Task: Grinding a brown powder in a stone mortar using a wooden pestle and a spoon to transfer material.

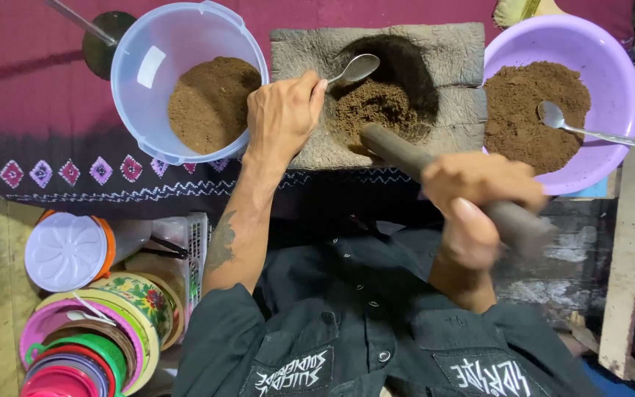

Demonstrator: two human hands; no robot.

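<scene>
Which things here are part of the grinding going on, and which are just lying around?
In use: left hand with spoon; right hand with pestle; stone mortar; brown powder.
Lying about: stacked plastic bowls, white lid, broom.

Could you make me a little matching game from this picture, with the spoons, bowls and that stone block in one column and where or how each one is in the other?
Things:
1. pale blue bowl
2. purple bowl
3. stone mortar
4. pestle

Places or states:
A. gripped in the right hand
B. in the middle, left hand dipping a spoon in
C. far right, spoon resting inside
D. left of the mortar, no spoon

Pairs: 1-D, 2-C, 3-B, 4-A
</scene>
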